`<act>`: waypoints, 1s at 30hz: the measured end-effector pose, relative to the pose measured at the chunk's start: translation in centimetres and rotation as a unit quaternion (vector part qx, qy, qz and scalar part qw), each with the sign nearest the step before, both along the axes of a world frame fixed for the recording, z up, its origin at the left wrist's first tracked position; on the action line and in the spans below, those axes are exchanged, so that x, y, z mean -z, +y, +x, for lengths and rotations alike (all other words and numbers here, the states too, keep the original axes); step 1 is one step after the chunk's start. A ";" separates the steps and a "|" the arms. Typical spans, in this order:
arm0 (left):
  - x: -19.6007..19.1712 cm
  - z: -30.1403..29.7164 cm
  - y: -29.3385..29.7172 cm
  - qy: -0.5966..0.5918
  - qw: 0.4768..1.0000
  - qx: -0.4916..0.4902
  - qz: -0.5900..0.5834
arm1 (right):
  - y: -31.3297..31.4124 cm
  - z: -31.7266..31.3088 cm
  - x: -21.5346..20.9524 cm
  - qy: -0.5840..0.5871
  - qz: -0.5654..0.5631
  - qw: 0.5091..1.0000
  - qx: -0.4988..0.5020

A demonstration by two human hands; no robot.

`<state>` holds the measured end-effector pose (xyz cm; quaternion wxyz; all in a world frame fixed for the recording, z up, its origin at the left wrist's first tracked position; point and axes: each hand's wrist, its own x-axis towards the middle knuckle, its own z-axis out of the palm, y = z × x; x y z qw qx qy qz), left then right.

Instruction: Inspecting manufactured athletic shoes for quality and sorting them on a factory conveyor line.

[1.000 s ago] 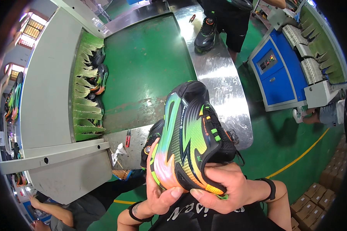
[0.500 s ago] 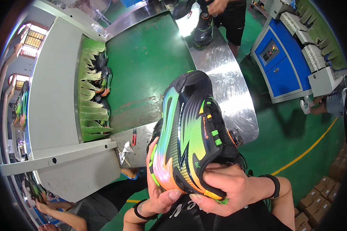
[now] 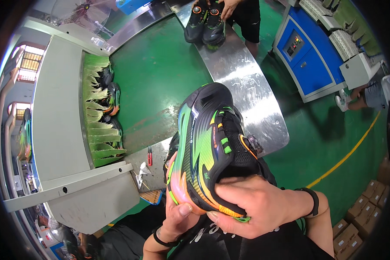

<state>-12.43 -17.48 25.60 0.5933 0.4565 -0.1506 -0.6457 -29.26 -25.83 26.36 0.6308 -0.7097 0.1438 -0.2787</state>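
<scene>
Held up in front of me is a black sneaker (image 3: 199,147) with green-to-orange side panels, a rainbow sole and a dial on its tongue. Its toe points away and its heel is toward me. My right hand (image 3: 247,201) grips the heel collar, the fingers inside the opening and the thumb on the back of the heel. Around the sole near the heel, my left hand (image 3: 180,216) is closed, its thumb pressed on the pink part. Part of another dark shoe shows behind the sole on the left, mostly hidden.
A green conveyor belt (image 3: 156,86) leads from a machine with a green strip curtain (image 3: 100,112); several shoes stand there. Red-handled snippers (image 3: 150,156) and crumpled white paper (image 3: 143,173) lie on the metal ledge. Another person's hand (image 3: 229,8) holds a shoe pair (image 3: 206,26) over the steel table (image 3: 251,95).
The sneaker has tilted slightly, showing more of its top and opening. Across the table, the other person's shoes have shifted left and now stand side by side. My view has turned a little.
</scene>
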 end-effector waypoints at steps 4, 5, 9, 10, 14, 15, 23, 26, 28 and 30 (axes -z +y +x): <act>0.7 -0.3 0.3 0.004 0.999 0.022 -0.028 | 0.1 -0.2 -0.1 0.003 0.006 1.000 0.005; 0.9 -0.4 0.5 0.007 0.999 0.024 -0.027 | 0.0 -0.4 -0.1 0.006 0.008 1.000 0.002; 2.3 0.2 0.3 0.110 0.986 0.124 0.005 | -0.6 -2.4 0.2 0.038 -0.009 0.999 -0.031; 2.9 -0.1 0.3 0.098 0.987 0.121 0.032 | -0.9 -3.0 0.5 0.043 -0.050 0.997 -0.039; 5.9 -1.6 -0.3 0.147 0.977 0.064 0.140 | -1.3 -3.9 2.8 0.073 -0.109 0.981 -0.139; 6.5 -2.0 0.0 0.152 0.976 0.033 0.154 | -1.7 -4.0 3.5 0.104 -0.073 0.974 -0.187; 7.2 -1.0 8.0 0.035 0.987 -0.137 0.074 | -4.9 -7.3 13.5 0.245 0.118 0.949 0.160; 8.9 -0.8 7.8 0.053 0.990 -0.101 0.082 | -3.7 -3.1 22.6 0.447 -0.024 0.885 0.127; 10.8 -1.0 6.9 0.062 0.987 -0.080 0.124 | -3.0 -1.7 27.1 0.399 0.026 0.898 0.186; 12.6 -0.9 6.0 0.093 0.989 -0.048 0.100 | -3.3 -2.9 28.7 0.395 0.058 0.892 0.212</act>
